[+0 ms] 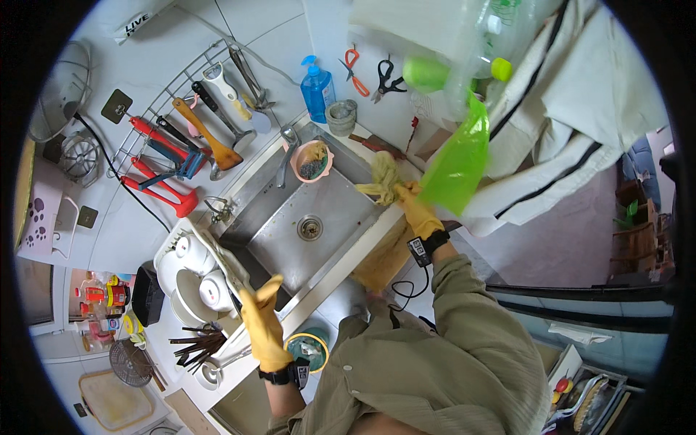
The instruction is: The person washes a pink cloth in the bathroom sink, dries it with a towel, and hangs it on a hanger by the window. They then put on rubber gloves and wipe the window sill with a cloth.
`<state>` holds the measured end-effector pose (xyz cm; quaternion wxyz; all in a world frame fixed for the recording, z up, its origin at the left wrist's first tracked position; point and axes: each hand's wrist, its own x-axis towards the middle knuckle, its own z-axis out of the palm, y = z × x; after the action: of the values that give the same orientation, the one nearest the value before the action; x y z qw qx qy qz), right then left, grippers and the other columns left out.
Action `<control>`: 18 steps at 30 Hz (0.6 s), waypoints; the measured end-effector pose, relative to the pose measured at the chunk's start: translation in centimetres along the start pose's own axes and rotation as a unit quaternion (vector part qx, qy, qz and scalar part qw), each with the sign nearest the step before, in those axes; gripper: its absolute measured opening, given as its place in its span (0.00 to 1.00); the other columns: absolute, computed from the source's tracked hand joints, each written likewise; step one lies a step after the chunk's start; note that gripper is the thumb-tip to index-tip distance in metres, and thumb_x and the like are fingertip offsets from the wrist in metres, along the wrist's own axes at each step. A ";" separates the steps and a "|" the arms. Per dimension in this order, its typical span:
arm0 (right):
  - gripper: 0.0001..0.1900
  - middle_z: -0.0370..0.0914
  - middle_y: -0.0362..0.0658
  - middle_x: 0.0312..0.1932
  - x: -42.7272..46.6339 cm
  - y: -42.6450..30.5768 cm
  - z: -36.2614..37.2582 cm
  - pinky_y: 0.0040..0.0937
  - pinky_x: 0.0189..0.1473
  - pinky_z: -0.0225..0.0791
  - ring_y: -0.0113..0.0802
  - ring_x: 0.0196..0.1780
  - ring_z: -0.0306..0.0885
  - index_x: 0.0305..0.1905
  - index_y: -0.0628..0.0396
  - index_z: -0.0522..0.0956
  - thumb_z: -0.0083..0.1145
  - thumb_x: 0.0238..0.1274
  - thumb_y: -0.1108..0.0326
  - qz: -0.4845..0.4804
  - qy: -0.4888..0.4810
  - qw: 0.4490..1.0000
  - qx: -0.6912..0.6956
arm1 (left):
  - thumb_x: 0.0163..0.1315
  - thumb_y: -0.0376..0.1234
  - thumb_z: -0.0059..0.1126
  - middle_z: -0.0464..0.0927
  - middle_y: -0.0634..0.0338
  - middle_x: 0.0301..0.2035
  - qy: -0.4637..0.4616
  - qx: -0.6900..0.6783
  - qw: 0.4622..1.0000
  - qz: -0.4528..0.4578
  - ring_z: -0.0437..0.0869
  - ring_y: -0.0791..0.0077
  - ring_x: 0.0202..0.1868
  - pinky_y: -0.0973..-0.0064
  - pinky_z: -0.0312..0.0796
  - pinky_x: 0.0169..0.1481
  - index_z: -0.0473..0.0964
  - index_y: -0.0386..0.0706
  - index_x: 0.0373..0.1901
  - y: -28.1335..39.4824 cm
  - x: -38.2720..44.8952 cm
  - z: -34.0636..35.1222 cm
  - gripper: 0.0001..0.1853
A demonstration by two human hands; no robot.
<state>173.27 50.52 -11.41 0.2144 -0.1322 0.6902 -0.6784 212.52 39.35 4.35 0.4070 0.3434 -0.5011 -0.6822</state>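
My right hand (417,209), in a yellow rubber glove, grips a bunched yellowish cloth (385,176) over the right end of the counter edge. Below and left of the cloth lies a stainless steel sink (283,228) with a round drain strainer (310,228). My left hand (262,321), gloved the same way, is beside the near corner of a white dish rack (231,258); its fingers are spread, with nothing seen in them. Whether it touches the rack is unclear. White bowls (191,293) stand in the rack. A pink strainer basket (324,173) with scrubbers sits by the faucet (288,155).
A green plastic bag (459,168) hangs close to my right hand. Blue pump bottle (316,89) and stone mortar (341,118) stand behind the sink. Utensils hang on a wall rack (163,100). Dark chopsticks (201,345) lie near the dish rack. A lined bin (308,350) stands below.
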 end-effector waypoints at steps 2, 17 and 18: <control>0.11 0.74 0.38 0.36 -2.6 -2.0 0.3 0.28 0.40 0.70 0.28 0.38 0.73 0.45 0.58 0.76 0.62 0.66 0.63 0.021 -0.071 0.997 0.025 | 0.78 0.53 0.36 0.81 0.40 0.51 -0.075 0.014 0.996 -0.048 0.80 0.56 0.59 0.64 0.63 0.71 0.76 0.25 0.52 0.2 0.2 1.3 0.35; 0.13 0.77 0.42 0.33 -23.2 -11.4 -10.3 0.28 0.38 0.69 0.27 0.35 0.74 0.42 0.60 0.79 0.59 0.68 0.59 -0.049 -0.136 0.975 -0.171 | 0.74 0.50 0.47 0.67 0.52 0.66 -0.463 -0.253 0.738 -0.422 0.73 0.59 0.64 0.57 0.70 0.65 0.58 0.42 0.73 -9.5 -5.2 17.4 0.33; 0.13 0.76 0.45 0.31 -23.7 -11.4 -11.7 0.30 0.37 0.68 0.29 0.34 0.74 0.40 0.62 0.78 0.58 0.69 0.60 -0.092 -0.139 0.967 -0.190 | 0.74 0.49 0.48 0.71 0.54 0.62 -0.463 -0.185 0.754 -0.428 0.76 0.60 0.60 0.59 0.73 0.62 0.60 0.42 0.72 -10.2 -6.5 19.1 0.31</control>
<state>187.19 71.56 2.50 0.2157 -0.3270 0.7545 -0.5266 196.48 54.61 -0.07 -0.1535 0.0817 -0.2932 -0.9401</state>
